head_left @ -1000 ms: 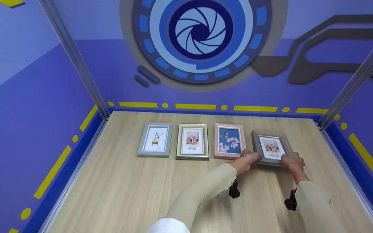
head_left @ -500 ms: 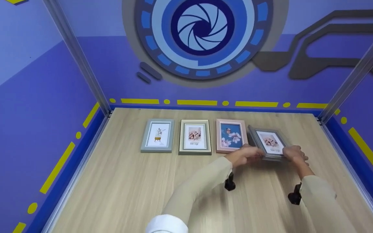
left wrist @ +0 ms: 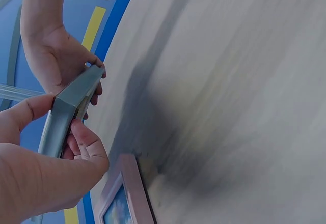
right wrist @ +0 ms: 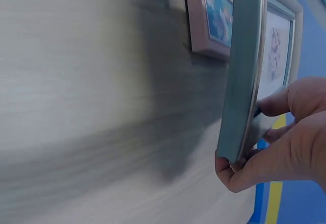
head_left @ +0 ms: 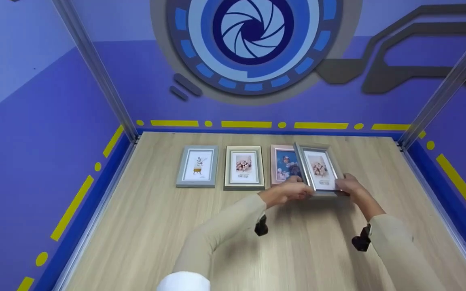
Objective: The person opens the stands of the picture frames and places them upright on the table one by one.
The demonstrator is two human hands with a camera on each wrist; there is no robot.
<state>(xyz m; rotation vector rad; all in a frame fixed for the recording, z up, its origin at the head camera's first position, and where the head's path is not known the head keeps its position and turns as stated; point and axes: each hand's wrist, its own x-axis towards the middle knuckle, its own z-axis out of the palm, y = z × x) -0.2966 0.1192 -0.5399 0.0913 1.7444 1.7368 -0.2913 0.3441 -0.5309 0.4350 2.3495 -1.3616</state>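
Observation:
Both hands hold a silver-grey picture frame (head_left: pixel 320 169) up off the table and tilted. In the head view it covers the right part of a pink picture frame (head_left: pixel 274 165) lying on the table. My left hand (head_left: pixel 286 192) pinches its lower left corner, and my right hand (head_left: pixel 353 187) grips the lower right. Thumb and fingers of the left hand (left wrist: pixel 46 178) clasp the frame's edge (left wrist: pixel 76 89) in the left wrist view. From the right wrist, the right hand (right wrist: pixel 298 137) has its fingers curled round the frame's corner (right wrist: pixel 242 76); some fingertips are hidden behind it.
A light blue-grey picture frame (head_left: pixel 197 166) and a pale gold picture frame (head_left: pixel 244 167) lie flat in a row left of the pink one. Blue-purple panels (head_left: pixel 233 109) wall in the wooden table (head_left: pixel 156 226) at the back and sides.
Both hands have lifted the silver-grey frame off the table and carried it left, so that in the head view it now overlaps the pink frame. The other frames stay in place.

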